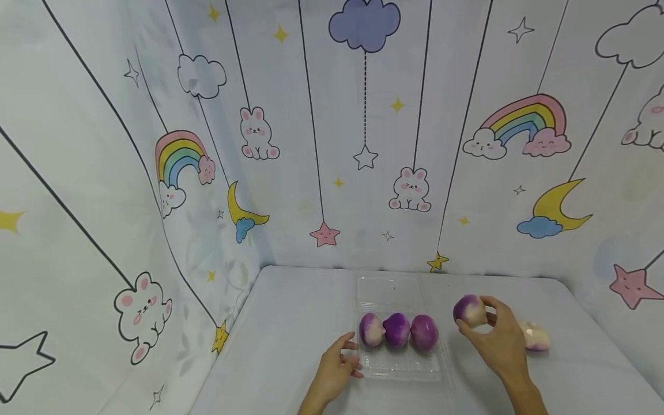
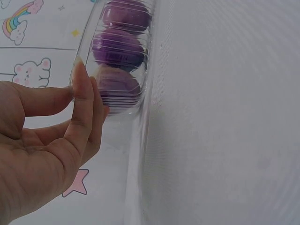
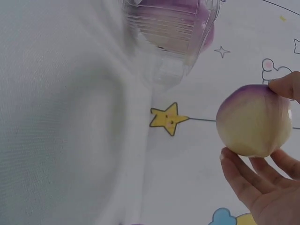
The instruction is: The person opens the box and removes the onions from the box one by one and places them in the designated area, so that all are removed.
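In the head view, my right hand (image 1: 495, 340) holds a purple-and-white turnip (image 1: 469, 311) above the table, right of a clear plastic box (image 1: 399, 369). The right wrist view shows thumb and fingertips on opposite sides of this round turnip (image 3: 253, 122). Three turnips lie in a row in the box: a purple-and-white one (image 1: 371, 330), a deep purple one (image 1: 396, 330) and another purple one (image 1: 424, 332). My left hand (image 1: 334, 369) is at the box's left edge, its fingertips touching the side with fingers loosely extended.
Another cream-and-purple turnip (image 1: 536, 337) lies on the white table (image 1: 290, 328), partly behind my right hand. The box's clear lid (image 1: 389, 291) lies folded back towards the wall. A patterned cloth (image 1: 358, 190) hangs behind and beside the table.
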`<state>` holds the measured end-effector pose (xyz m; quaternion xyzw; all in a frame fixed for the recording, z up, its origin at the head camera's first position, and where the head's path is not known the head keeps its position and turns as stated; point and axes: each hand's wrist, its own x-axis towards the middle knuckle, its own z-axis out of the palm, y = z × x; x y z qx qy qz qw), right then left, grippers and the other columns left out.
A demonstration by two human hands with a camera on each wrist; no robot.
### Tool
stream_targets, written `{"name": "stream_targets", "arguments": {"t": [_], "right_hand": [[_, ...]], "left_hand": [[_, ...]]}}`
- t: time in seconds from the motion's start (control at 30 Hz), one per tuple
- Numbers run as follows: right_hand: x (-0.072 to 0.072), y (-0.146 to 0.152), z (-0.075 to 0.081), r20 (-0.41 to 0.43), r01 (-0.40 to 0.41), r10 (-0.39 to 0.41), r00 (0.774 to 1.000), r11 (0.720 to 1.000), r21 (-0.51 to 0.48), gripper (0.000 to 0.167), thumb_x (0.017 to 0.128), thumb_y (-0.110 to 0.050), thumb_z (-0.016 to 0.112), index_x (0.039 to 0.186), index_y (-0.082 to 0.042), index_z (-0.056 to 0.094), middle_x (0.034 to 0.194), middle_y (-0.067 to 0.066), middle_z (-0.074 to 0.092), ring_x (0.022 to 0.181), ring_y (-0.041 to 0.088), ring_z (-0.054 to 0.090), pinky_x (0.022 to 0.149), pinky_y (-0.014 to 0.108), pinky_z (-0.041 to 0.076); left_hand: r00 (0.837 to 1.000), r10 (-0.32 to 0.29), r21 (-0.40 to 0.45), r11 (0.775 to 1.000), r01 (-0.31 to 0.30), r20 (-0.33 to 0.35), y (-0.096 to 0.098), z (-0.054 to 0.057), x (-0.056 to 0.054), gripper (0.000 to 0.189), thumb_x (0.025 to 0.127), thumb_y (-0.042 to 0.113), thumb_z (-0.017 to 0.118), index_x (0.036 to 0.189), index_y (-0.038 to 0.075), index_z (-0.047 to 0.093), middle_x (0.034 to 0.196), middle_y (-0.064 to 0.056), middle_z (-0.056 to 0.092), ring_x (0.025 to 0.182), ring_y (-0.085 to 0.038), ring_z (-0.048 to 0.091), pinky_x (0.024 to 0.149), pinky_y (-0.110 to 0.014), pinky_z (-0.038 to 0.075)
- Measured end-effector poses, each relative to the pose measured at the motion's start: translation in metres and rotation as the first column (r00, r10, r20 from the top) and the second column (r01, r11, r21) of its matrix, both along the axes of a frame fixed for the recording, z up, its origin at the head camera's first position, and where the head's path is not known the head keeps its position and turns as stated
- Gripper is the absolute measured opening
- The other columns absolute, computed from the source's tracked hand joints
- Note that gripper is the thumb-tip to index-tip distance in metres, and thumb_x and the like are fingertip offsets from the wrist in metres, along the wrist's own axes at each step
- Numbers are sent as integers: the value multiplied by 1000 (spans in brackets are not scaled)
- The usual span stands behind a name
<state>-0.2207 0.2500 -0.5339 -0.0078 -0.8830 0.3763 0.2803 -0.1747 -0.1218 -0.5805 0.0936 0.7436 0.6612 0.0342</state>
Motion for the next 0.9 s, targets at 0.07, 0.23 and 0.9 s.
{"name": "stream_targets", "arguments": {"t": [0.07, 0.23, 0.9], "right_hand": [[0, 0, 1, 0, -26, 26, 1000, 1000, -14, 83, 76, -36, 96, 143, -8, 56, 136, 15, 61, 99, -7, 61, 70, 8, 44], [0, -2, -1, -38, -91, 89, 995, 994, -54, 82, 77, -26, 96, 146, -8, 56, 137, 13, 59, 95, -19, 53, 82, -1, 45], [2, -7, 4, -69, -291, 286, 956, 953, -85, 85, 77, -11, 95, 145, -1, 45, 139, 13, 54, 105, -13, 59, 93, 1, 45]], "left_hand": [[1000, 1, -1, 1000, -1, -1, 0, 0, -1, 61, 96, -12, 60, 153, -9, 39, 131, -27, 59, 83, -39, 73, 69, -33, 65], [1000, 3, -4, 1000, -3, 4, 0, -1, -1, 61, 97, -12, 60, 153, -9, 39, 132, -27, 59, 83, -39, 73, 69, -34, 65], [1000, -8, -34, 999, 8, 3, -2, 1, 0, 59, 98, -8, 61, 154, -6, 41, 133, -26, 59, 82, -31, 74, 69, -28, 64]]}}
